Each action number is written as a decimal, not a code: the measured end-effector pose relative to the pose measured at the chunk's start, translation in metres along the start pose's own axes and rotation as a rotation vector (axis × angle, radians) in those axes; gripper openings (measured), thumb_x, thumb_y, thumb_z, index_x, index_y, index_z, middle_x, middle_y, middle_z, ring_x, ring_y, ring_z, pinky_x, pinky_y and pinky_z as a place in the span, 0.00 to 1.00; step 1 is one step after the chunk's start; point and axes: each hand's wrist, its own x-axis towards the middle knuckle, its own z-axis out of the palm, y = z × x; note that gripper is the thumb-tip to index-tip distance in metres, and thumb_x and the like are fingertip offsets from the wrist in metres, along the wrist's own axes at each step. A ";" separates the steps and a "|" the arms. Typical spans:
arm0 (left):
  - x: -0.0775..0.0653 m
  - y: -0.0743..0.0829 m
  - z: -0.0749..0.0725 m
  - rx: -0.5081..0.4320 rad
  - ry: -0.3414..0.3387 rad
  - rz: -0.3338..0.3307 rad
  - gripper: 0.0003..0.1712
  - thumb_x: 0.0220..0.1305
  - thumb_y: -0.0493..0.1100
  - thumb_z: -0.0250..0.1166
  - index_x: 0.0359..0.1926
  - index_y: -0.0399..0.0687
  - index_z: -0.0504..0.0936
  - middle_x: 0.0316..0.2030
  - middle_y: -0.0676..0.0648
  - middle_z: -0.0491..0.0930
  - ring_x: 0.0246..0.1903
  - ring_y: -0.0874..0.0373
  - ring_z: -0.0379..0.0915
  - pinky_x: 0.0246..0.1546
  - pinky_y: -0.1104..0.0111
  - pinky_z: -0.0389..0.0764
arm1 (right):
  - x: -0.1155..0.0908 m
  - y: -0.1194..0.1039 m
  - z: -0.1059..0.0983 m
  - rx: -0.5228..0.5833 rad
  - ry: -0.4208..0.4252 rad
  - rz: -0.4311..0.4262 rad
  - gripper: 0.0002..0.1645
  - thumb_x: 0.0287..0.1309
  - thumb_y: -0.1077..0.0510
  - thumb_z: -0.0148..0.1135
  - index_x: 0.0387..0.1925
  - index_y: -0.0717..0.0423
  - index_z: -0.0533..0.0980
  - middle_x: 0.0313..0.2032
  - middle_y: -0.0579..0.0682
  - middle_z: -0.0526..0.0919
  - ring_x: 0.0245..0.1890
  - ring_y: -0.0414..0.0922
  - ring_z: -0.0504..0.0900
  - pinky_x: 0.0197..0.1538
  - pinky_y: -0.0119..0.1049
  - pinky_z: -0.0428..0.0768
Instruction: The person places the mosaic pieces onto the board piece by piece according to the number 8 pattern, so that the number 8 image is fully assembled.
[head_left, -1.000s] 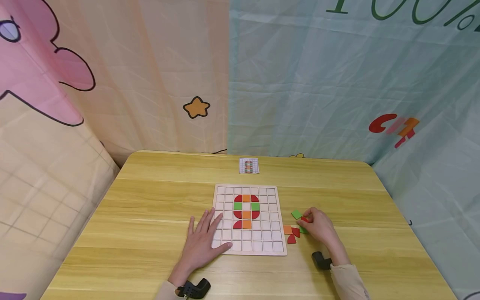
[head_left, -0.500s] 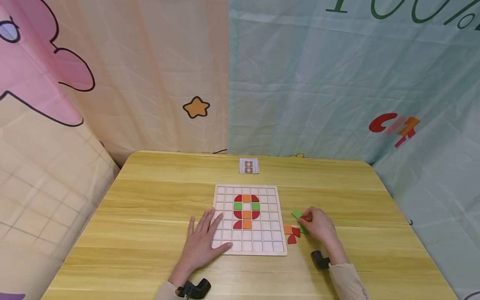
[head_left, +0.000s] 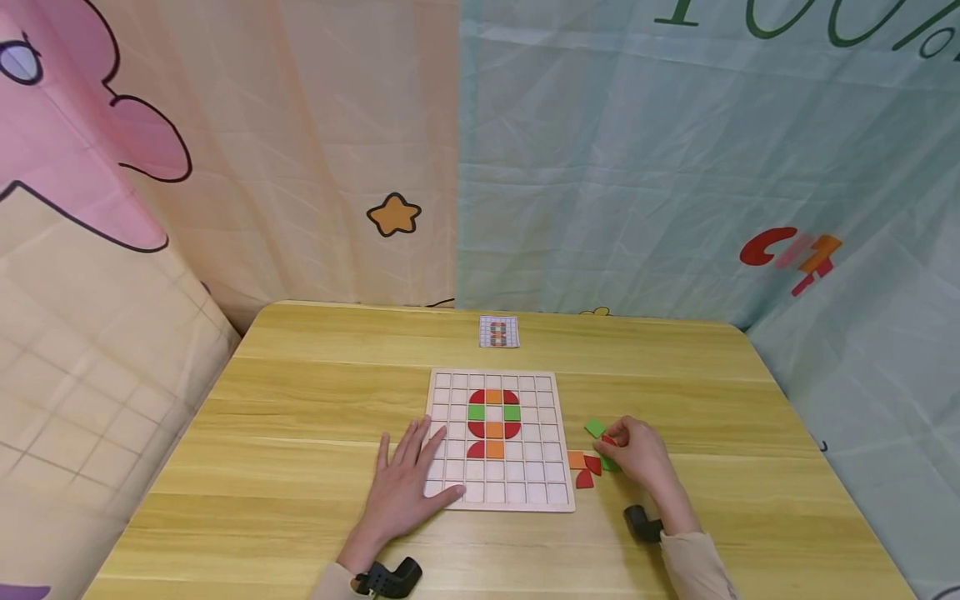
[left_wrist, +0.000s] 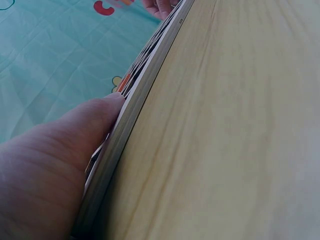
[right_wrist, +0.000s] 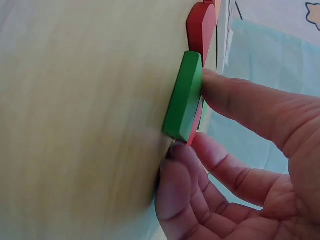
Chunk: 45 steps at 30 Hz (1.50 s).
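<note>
Grid board (head_left: 540, 472), blue cloth (head_left: 600, 167) with "100%" (head_left: 847, 47)

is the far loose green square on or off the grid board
Off: the green square lies on the table, right of the grid board, with a gap between.

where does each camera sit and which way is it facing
Head: on the person's head, facing forward and down at the table and grid board; left hand, right hand and both sleeves show.
Left wrist: on that wrist, facing along the grid board's near edge; left thumb close, right fingers at top.
Right wrist: on that wrist, facing low across the table at a green tile; right fingers show.
Shared by head and left wrist: grid board, both hands.
</note>
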 end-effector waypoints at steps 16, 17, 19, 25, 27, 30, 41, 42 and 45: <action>0.000 0.000 0.000 -0.002 0.016 0.013 0.51 0.54 0.75 0.56 0.71 0.50 0.60 0.71 0.42 0.51 0.70 0.45 0.42 0.65 0.43 0.33 | 0.000 0.004 -0.004 0.062 -0.053 0.039 0.15 0.49 0.58 0.73 0.32 0.63 0.77 0.26 0.49 0.75 0.26 0.45 0.70 0.28 0.35 0.69; 0.000 0.000 0.000 -0.004 0.021 0.015 0.51 0.54 0.74 0.56 0.71 0.50 0.60 0.71 0.41 0.51 0.70 0.45 0.43 0.65 0.42 0.34 | 0.000 0.004 -0.004 0.060 -0.054 0.037 0.15 0.48 0.58 0.73 0.33 0.63 0.77 0.26 0.49 0.75 0.26 0.45 0.70 0.29 0.35 0.69; 0.000 0.000 0.000 -0.007 0.029 0.018 0.51 0.54 0.74 0.56 0.71 0.49 0.61 0.71 0.41 0.52 0.70 0.44 0.44 0.65 0.42 0.35 | 0.001 0.004 -0.004 0.055 -0.058 0.033 0.15 0.48 0.58 0.73 0.33 0.63 0.77 0.26 0.49 0.75 0.27 0.45 0.71 0.29 0.35 0.69; 0.000 0.001 0.000 -0.008 0.029 0.014 0.51 0.54 0.74 0.57 0.71 0.49 0.61 0.71 0.41 0.52 0.70 0.44 0.44 0.65 0.42 0.35 | 0.002 0.004 -0.003 0.048 -0.061 0.025 0.14 0.49 0.60 0.72 0.33 0.64 0.76 0.27 0.49 0.76 0.27 0.45 0.71 0.30 0.35 0.70; 0.000 0.001 -0.001 -0.007 0.031 0.014 0.51 0.54 0.74 0.57 0.71 0.49 0.61 0.71 0.41 0.52 0.70 0.44 0.44 0.65 0.42 0.35 | 0.001 0.003 -0.003 0.052 -0.061 0.021 0.14 0.49 0.60 0.72 0.33 0.64 0.76 0.27 0.49 0.76 0.27 0.45 0.72 0.30 0.35 0.70; 0.000 0.001 0.000 -0.003 0.036 0.021 0.51 0.54 0.74 0.57 0.70 0.49 0.62 0.71 0.41 0.52 0.69 0.44 0.45 0.65 0.42 0.35 | 0.001 0.003 -0.002 0.062 -0.058 0.026 0.14 0.49 0.61 0.72 0.33 0.64 0.76 0.27 0.49 0.76 0.27 0.45 0.72 0.29 0.35 0.71; 0.000 0.000 0.001 -0.003 0.023 0.016 0.51 0.54 0.74 0.56 0.71 0.50 0.61 0.71 0.41 0.51 0.70 0.45 0.43 0.65 0.42 0.34 | -0.001 0.004 0.000 0.090 -0.044 0.033 0.11 0.49 0.62 0.69 0.34 0.64 0.77 0.28 0.50 0.76 0.27 0.45 0.72 0.28 0.35 0.72; 0.000 0.000 0.001 -0.005 0.022 0.014 0.51 0.54 0.74 0.56 0.71 0.50 0.61 0.71 0.42 0.51 0.70 0.45 0.43 0.65 0.42 0.33 | -0.001 0.004 0.000 0.088 -0.043 0.031 0.11 0.48 0.62 0.69 0.33 0.64 0.77 0.28 0.50 0.76 0.27 0.45 0.72 0.28 0.35 0.72; 0.000 0.001 0.000 -0.006 0.027 0.014 0.51 0.54 0.74 0.56 0.71 0.50 0.61 0.71 0.41 0.52 0.70 0.45 0.43 0.65 0.42 0.34 | 0.000 0.005 0.000 0.081 -0.042 0.022 0.10 0.47 0.62 0.69 0.32 0.63 0.77 0.27 0.50 0.75 0.27 0.46 0.71 0.28 0.35 0.71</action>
